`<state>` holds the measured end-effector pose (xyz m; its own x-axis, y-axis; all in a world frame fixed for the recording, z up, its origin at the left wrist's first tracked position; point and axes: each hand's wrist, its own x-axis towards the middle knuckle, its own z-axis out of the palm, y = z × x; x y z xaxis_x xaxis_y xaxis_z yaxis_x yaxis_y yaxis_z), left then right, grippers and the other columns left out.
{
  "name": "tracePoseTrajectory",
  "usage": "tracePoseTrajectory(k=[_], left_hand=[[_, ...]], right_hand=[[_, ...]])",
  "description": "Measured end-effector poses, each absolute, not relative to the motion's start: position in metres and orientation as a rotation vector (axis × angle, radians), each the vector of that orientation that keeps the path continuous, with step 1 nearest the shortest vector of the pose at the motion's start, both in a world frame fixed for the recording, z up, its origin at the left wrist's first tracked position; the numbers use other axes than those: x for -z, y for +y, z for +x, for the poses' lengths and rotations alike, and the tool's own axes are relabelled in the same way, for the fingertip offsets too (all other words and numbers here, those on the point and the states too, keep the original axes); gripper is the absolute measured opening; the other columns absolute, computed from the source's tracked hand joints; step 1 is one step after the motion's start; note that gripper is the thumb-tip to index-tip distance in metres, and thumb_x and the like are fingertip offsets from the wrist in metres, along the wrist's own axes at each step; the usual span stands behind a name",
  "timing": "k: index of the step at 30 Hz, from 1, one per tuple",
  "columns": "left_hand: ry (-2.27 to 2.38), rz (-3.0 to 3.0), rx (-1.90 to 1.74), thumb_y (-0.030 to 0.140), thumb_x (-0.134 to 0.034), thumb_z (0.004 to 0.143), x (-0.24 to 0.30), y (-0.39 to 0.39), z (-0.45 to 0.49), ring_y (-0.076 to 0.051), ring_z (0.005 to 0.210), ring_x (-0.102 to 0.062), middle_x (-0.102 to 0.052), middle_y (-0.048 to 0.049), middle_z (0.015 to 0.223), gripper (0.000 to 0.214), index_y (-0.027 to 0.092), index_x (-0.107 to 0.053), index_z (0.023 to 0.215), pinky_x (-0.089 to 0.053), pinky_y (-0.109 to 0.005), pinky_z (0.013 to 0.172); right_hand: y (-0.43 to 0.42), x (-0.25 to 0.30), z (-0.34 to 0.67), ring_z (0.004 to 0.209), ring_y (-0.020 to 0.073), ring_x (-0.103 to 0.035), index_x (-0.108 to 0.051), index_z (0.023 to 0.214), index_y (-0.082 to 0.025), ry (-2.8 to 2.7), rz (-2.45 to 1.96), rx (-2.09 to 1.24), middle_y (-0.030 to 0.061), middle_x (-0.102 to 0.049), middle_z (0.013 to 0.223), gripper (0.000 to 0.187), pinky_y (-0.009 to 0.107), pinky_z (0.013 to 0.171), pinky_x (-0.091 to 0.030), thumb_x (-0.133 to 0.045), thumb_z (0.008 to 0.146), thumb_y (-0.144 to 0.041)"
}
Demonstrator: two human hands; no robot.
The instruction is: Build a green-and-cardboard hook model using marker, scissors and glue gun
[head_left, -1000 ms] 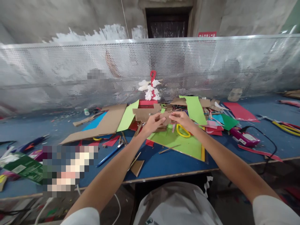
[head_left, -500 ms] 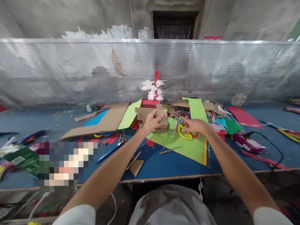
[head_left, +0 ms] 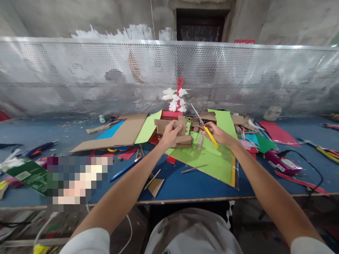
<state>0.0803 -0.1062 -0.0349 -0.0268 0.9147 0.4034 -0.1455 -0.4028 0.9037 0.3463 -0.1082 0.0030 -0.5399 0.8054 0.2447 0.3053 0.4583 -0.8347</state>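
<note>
My left hand (head_left: 171, 135) is closed on a small piece of brown cardboard (head_left: 181, 127), held above other cardboard pieces (head_left: 183, 141). To its right, my right hand (head_left: 215, 132) grips a pair of scissors (head_left: 208, 131) with yellow handles; their metal blades point up and away from me. Under both hands lies a bright green sheet (head_left: 212, 167), with a small pink stick (head_left: 200, 143) on it. Behind them stands a red hooked figure (head_left: 180, 84) bearing white fluffy tufts (head_left: 174, 104).
Large cardboard (head_left: 124, 132) and a blue pen (head_left: 124, 170) lie to the left. On the right are a red sheet (head_left: 277, 132), a purple corded device (head_left: 284, 162) and yellow-handled pliers (head_left: 327, 153). A perforated metal screen (head_left: 148, 81) bounds the table's far side.
My right hand has lifted and turned the scissors, so the blades now rise higher and the handles look closed together. My left hand still holds the cardboard in nearly the same place.
</note>
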Motion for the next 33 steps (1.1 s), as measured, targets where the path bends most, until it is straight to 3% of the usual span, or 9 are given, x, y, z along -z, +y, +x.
tracePoseTrajectory(k=[3, 11, 17, 24, 33], left_hand=[[0.821, 1.334, -1.558, 0.055, -0.085, 0.071, 0.033, -0.109, 0.083, -0.019, 0.077, -0.071, -0.071, -0.0034, 0.092, 0.054, 0.019, -0.059, 0.101, -0.063, -0.034, 0.07], [0.756, 1.343, -1.584, 0.055, -0.085, 0.072, 0.031, -0.109, 0.084, -0.014, 0.069, -0.069, -0.07, -0.0015, 0.088, 0.054, 0.019, -0.058, 0.101, -0.061, -0.03, 0.066], [0.805, 1.365, -1.612, 0.056, -0.085, 0.072, 0.034, -0.107, 0.083, -0.013, 0.069, -0.067, -0.067, -0.0003, 0.085, 0.052, 0.018, -0.06, 0.098, -0.059, -0.026, 0.063], [0.836, 1.374, -1.64, 0.057, -0.083, 0.076, 0.041, -0.1, 0.082, -0.012, 0.068, -0.063, -0.065, 0.0008, 0.082, 0.048, 0.019, -0.062, 0.097, -0.054, -0.023, 0.06], [0.904, 1.354, -1.652, 0.052, -0.081, 0.08, 0.038, -0.103, 0.087, -0.011, 0.062, -0.059, -0.062, 0.0018, 0.073, 0.041, 0.02, -0.061, 0.094, -0.045, -0.021, 0.053]], right_hand=[[-0.119, -0.005, 0.338, 0.069, 0.0156, -0.051, -0.05, 0.109, -0.023, -2.171, -0.84, -0.937, -0.0017, -0.054, 0.08, 0.041, 0.028, 0.064, -0.045, -0.069, 0.087, -0.053], [-0.128, -0.007, 0.333, 0.082, 0.0232, -0.057, -0.059, 0.109, -0.025, -2.34, -0.855, -0.86, 0.0038, -0.059, 0.088, 0.039, 0.034, 0.074, -0.05, -0.067, 0.088, -0.056], [-0.126, -0.003, 0.335, 0.071, 0.0207, -0.054, -0.06, 0.114, -0.026, -2.336, -0.868, -0.95, 0.0019, -0.056, 0.079, 0.047, 0.033, 0.064, -0.048, -0.066, 0.088, -0.065], [-0.122, 0.0, 0.334, 0.069, 0.02, -0.057, -0.065, 0.103, -0.025, -2.231, -0.889, -1.01, 0.0023, -0.057, 0.075, 0.047, 0.032, 0.062, -0.049, -0.067, 0.086, -0.068], [-0.121, 0.004, 0.333, 0.048, 0.011, -0.036, -0.063, 0.105, -0.024, -2.239, -0.891, -1.104, -0.0057, -0.045, 0.062, 0.039, 0.024, 0.043, -0.033, -0.067, 0.088, -0.06]])
